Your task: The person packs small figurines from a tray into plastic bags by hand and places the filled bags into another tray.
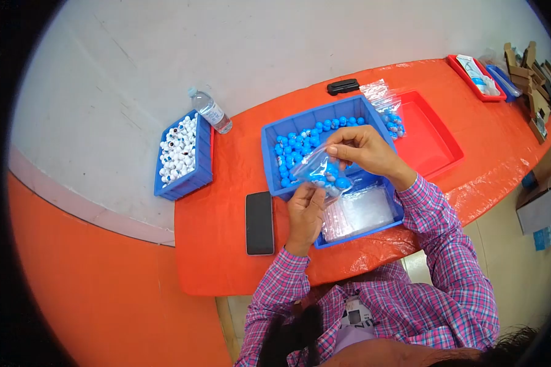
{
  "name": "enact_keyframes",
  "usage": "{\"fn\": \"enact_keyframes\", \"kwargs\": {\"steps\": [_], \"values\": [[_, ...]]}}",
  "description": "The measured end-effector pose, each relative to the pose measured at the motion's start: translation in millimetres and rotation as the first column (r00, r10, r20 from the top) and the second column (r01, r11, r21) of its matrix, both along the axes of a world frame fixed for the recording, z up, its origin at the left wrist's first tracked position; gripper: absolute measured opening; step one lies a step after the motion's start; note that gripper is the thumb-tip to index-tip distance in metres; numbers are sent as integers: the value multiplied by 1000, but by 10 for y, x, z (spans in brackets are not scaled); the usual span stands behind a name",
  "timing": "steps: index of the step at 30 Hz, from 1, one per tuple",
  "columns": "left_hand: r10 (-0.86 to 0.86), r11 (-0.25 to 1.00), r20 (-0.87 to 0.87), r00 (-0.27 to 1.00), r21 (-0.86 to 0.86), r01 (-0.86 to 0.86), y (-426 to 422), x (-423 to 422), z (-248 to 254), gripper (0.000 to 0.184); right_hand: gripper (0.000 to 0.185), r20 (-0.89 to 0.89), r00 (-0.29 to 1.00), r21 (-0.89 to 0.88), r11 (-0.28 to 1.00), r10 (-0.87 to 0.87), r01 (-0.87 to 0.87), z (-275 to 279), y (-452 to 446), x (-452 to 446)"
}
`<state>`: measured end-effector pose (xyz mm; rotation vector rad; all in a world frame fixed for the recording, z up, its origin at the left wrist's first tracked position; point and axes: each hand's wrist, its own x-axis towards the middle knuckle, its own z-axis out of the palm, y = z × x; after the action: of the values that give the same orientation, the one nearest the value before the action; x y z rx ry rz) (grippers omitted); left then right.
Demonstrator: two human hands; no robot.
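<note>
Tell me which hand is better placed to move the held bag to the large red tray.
Probably the right hand: it holds the bag by its upper end and is nearer the large red tray. The left hand is farther away.

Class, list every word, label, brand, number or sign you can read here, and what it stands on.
No text reads clearly.
Bottle: label print too small to read.
Inner shirt: dark print, too blurred to read.
White-and-blue packet: markings too small to read.
Held bag: no readable words.
</note>
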<state>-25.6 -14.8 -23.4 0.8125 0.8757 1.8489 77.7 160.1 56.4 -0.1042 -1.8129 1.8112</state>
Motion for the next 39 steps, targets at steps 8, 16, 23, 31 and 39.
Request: {"fn": "enact_keyframes", "kwargs": {"steps": [8,16,23,31,39], "values": [[-10,999,231,973,35,2,15,64,164,33,13,17,1000,8,1000,5,-5,2,9,-2],[-27,984,-344,939,-173,-36,-1,52,74,34,14,-6,996,-67,993,94,-95,-55,-32,-38],[-74,997,-17,997,-36,73,10,85,166,39,20,65,994,1,996,83,-84,-56,-2,-27],[110,992,235,966,36,-122,39,23,173,42,31,278,960,638,755,-43,-151,46,-10,57],[125,991,28,992,45,-126,55,5,147,46,33,219,970,711,698,-106,-84,-155,-18,-12]]}}
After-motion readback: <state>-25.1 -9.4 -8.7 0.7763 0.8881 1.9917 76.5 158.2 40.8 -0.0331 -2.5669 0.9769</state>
